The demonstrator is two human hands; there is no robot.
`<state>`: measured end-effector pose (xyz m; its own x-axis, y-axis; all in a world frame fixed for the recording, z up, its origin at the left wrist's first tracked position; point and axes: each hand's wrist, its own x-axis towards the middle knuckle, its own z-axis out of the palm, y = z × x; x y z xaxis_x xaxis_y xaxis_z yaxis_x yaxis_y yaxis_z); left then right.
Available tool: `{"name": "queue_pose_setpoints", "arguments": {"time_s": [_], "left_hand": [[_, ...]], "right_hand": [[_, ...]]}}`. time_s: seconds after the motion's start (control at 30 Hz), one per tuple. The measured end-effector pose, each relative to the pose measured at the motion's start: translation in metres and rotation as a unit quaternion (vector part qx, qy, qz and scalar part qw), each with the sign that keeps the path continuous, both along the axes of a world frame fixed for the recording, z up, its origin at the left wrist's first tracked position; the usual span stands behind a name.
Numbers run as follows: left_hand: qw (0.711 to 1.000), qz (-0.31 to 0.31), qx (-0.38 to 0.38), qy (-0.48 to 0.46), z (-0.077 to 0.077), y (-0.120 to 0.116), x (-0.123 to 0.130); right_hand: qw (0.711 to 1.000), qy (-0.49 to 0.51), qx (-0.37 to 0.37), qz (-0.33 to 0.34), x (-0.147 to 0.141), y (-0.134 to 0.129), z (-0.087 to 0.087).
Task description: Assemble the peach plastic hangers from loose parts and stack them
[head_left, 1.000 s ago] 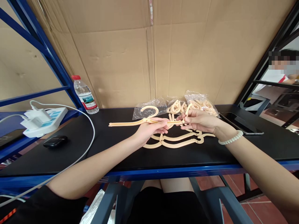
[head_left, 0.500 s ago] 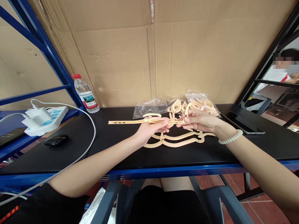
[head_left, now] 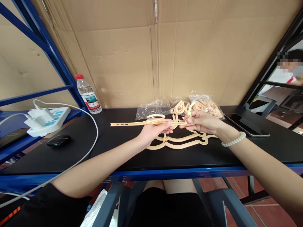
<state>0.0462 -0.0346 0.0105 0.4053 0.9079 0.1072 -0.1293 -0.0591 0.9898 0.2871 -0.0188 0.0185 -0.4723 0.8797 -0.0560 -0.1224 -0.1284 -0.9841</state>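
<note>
My left hand [head_left: 156, 130] is closed around the middle of a cream plastic folding hanger [head_left: 129, 124], held level above the table. One slotted arm sticks out to the left of my fingers. At the other end, my right hand [head_left: 200, 122] pinches the hanger, and a curved hook piece [head_left: 191, 107] rises from between thumb and fingers. My fingertips cover the joint there. Below the hands lie cream hangers [head_left: 182, 145] on the black tabletop [head_left: 118, 154]. Behind the left hand lies another curved cream piece [head_left: 156, 116], partly covered.
Clear plastic bags [head_left: 153, 107] lie at the back, some with folded cream hangers [head_left: 203, 107] inside. A tablet [head_left: 246, 125] is at right. At left are a water bottle [head_left: 88, 96], power strip [head_left: 55, 121], black case [head_left: 58, 141] and white cable [head_left: 96, 132]. Another person [head_left: 290, 71] is beyond the right frame.
Both hands keep their hold on the hanger in nearly the same place. The hook piece at my right hand has shifted slightly. The whole view has moved a little.
</note>
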Motion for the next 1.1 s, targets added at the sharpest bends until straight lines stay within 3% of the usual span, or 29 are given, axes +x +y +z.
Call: {"name": "queue_pose_setpoints", "arguments": {"time_s": [0.7, 0.93, 1.1], "left_hand": [[0.998, 0.037, -0.022, -0.034, -0.004, -0.001, 0.003], [0.998, 0.035, -0.025, -0.052, -0.001, -0.002, 0.003], [0.996, 0.054, -0.047, -0.058, 0.000, -0.002, 0.005]], "right_hand": [[0.981, 0.013, 0.091, -0.168, -0.024, -0.009, -0.006], [0.971, 0.008, 0.146, -0.191, -0.026, -0.010, -0.007], [0.978, 0.002, 0.144, -0.150, -0.024, -0.010, -0.005]]}}
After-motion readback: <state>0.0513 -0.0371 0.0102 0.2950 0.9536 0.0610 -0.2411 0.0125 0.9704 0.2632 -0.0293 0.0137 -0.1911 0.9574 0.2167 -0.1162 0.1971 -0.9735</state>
